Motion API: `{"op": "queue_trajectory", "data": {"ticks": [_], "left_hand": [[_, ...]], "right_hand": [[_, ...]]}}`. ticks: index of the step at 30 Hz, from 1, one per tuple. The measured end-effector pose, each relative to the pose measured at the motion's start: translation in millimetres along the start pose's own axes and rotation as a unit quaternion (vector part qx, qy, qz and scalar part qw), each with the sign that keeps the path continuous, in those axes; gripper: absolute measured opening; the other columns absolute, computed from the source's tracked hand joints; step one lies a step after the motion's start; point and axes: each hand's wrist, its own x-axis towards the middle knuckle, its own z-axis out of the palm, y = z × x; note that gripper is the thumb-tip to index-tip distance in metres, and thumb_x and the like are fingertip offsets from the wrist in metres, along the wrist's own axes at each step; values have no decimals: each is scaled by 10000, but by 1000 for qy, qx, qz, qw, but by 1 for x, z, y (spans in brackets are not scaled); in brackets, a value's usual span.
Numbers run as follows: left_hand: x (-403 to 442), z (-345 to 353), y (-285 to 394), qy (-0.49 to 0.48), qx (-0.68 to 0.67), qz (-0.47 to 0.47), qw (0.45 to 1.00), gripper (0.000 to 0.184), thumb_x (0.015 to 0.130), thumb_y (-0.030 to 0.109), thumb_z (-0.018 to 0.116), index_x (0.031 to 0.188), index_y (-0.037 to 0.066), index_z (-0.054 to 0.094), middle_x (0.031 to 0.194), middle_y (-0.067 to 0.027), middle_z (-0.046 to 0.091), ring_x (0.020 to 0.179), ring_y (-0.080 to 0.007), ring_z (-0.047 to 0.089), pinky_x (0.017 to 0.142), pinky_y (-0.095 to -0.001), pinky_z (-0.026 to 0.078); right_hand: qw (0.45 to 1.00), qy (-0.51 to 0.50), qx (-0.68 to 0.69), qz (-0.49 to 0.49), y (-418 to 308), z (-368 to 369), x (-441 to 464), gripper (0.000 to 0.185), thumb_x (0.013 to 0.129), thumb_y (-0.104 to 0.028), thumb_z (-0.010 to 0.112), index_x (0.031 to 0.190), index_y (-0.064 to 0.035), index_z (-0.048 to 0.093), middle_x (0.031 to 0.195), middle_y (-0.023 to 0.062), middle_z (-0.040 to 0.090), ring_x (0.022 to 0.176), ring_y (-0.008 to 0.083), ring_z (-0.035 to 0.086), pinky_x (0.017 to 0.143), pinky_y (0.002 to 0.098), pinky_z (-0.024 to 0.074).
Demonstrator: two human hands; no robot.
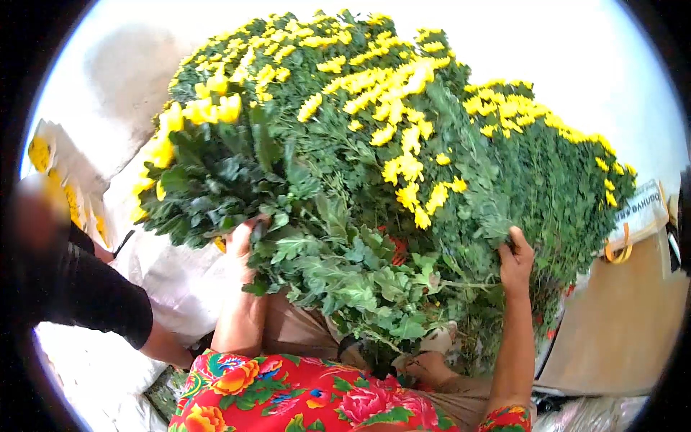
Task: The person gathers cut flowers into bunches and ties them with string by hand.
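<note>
My left hand (pixel 242 243) is closed around a bunch of yellow chrysanthemums (pixel 216 169), its blooms fanned out to the upper left and its leaves hiding most of my fingers. On the right, my right hand (pixel 517 261) pinches a chrysanthemum stem (pixel 484 216) with pale green leaves, held against the big heap. That heap of cut chrysanthemums (pixel 338 122) rises in front of me, yellow heads outward and stems toward me. Loose leafy stems (pixel 367 281) lie across my lap between both forearms.
A second stack of chrysanthemums (pixel 547 158) adjoins the heap on the right. Beyond it are a printed white bag (pixel 644 212) with an orange strap and a brown board (pixel 615 317). At the left is another person's dark-clothed limb (pixel 101 288), near white sheeting (pixel 180 288) and wrapped yellow flowers (pixel 70 194).
</note>
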Motion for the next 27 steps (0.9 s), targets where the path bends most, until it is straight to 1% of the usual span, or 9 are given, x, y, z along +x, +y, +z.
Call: {"op": "queue_trajectory", "data": {"ticks": [2, 4, 8, 12, 16, 18, 20, 24, 27], "left_hand": [[5, 0, 2, -7, -11, -1, 1000, 254, 796, 179, 698, 996, 24, 671, 919, -56, 672, 829, -191, 643, 776, -328, 522], [11, -1, 2, -11, -19, 2, 1000, 252, 794, 169, 700, 990, 13, 670, 920, -61, 674, 827, -189, 643, 764, -326, 525], [27, -45, -1, -24, -18, 28, 999, 273, 820, 236, 678, 961, 3, 682, 924, -92, 685, 842, -214, 652, 785, -358, 535], [19, -61, -14, -56, -142, -13, 988, 366, 849, 348, 658, 946, -5, 666, 994, -156, 683, 895, -332, 653, 832, -466, 537], [19, -58, -9, -83, -136, 0, 987, 406, 820, 322, 693, 1050, -8, 641, 1058, -150, 673, 975, -323, 649, 885, -469, 534], [33, -105, -21, -107, -116, 19, 987, 407, 825, 327, 690, 1057, -7, 660, 1084, -150, 671, 1005, -300, 646, 910, -442, 530], [27, -91, -13, -84, -90, 16, 992, 390, 822, 321, 691, 1043, 0, 666, 1071, -141, 675, 991, -287, 647, 895, -431, 527], [12, -69, -6, -17, -25, 2, 1000, 356, 816, 308, 693, 1017, 15, 678, 1046, -123, 682, 964, -263, 648, 864, -411, 522], [6, -60, -4, 13, 25, -7, 1000, 330, 811, 299, 695, 997, 26, 688, 1027, -109, 687, 944, -244, 649, 841, -396, 518]], "right_hand": [[996, 9, -7, -88, -6, 1, 20, 410, 834, 82, 531, 1239, 42, 579, 1226, 136, 639, 1143, 229, 590, 993, 355, 436], [937, 82, -312, -134, -32, -6, 35, 431, 817, 97, 549, 1242, 33, 586, 1226, 170, 638, 1148, 256, 598, 1005, 351, 434], [913, 211, -345, -61, 24, -84, 60, 509, 788, 124, 551, 1268, -33, 606, 1226, 146, 645, 1103, 295, 615, 972, 357, 455], [930, 116, -346, -38, 47, -115, 30, 486, 790, 114, 565, 1259, -6, 608, 1210, 160, 655, 1113, 250, 614, 981, 340, 448], [975, -10, -117, 191, 114, -101, -17, 482, 779, 38, 608, 1260, 4, 604, 1253, 154, 636, 1161, 252, 592, 1008, 345, 439], [964, -92, -88, 234, 153, -84, -42, 483, 804, 32, 583, 1287, 22, 578, 1203, 82, 642, 1022, 199, 627, 908, 321, 486], [928, -128, -175, 302, 144, -55, -53, 470, 807, 10, 604, 1277, 12, 587, 1240, 125, 635, 1079, 256, 630, 919, 383, 492], [917, -153, -242, 279, 167, -27, -48, 452, 819, -30, 642, 1267, -1, 590, 1273, 165, 611, 1143, 306, 604, 944, 425, 483], [950, -80, -262, 148, 179, 3, -14, 493, 851, -142, 683, 1310, -26, 547, 1314, 194, 565, 1218, 359, 533, 992, 465, 453]]}}
